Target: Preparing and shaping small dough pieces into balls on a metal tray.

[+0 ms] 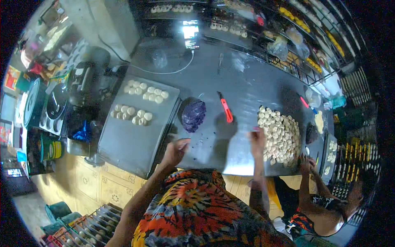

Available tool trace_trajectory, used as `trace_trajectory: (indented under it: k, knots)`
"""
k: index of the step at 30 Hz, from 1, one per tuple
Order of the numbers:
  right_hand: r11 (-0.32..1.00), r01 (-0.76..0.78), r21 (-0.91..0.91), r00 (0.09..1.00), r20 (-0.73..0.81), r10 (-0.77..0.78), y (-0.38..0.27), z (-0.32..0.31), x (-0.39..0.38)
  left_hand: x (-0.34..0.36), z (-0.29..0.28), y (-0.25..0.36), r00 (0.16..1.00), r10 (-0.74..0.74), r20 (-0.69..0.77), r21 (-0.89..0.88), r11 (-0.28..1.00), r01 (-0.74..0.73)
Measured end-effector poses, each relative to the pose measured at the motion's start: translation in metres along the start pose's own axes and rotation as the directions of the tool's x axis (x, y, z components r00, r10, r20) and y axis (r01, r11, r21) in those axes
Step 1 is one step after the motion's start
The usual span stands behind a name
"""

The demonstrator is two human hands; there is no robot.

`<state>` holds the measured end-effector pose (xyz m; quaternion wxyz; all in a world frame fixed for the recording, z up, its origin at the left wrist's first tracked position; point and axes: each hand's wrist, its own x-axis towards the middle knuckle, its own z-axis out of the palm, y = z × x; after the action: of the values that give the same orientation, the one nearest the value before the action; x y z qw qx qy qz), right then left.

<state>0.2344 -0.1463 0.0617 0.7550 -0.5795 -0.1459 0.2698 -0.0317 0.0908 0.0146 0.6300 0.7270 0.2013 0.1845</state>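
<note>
On the table (242, 88), dough pieces (282, 138) look soft, suiting light side pinches; left hand (176, 152) and right hand (257, 142) half-curled, contents unclear.

Mound (194, 116) deep purple, knife (226, 112) red, dough pieces (282, 138) cream, tray (127, 142) grey, bench (230, 78) grey, garment (189, 197) orange-yellow-black tie-dye, floor (113, 189) yellow, scroll-patterned

Over there a phone (191, 35) glows, its white cable (164, 73) looping left toward a grey pillar (96, 24); inside that loop sits a clear thing (160, 59), maybe a bag, too blurred to be sure. Down left, green tubs (57, 211) sit beside a rack (88, 230), near patterned tiles (115, 187)
</note>
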Motion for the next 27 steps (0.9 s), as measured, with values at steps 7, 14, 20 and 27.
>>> trace_trajectory:
  k: [7,14,20,27]
  knots:
    - [0.891,0.002,-0.453,0.93,0.329,0.165,0.058,0.11,-0.026,0.012,0.016,0.035,0.987,0.045,0.153,0.005,0.999,-0.046]
    - [0.754,0.169,-0.634,0.962,0.273,0.014,0.082,0.096,0.042,-0.05,0.003,0.025,0.893,-0.446,-0.057,-0.24,0.874,0.422]
    - [0.478,0.481,-0.735,0.873,0.448,-0.191,0.085,0.119,0.098,-0.086,0.021,0.028,0.826,-0.456,-0.331,-0.362,0.87,0.335]
    - [0.361,0.577,-0.733,0.816,0.537,-0.213,0.09,0.131,0.096,-0.081,-0.001,0.043,0.812,-0.573,-0.111,-0.416,0.769,0.486]
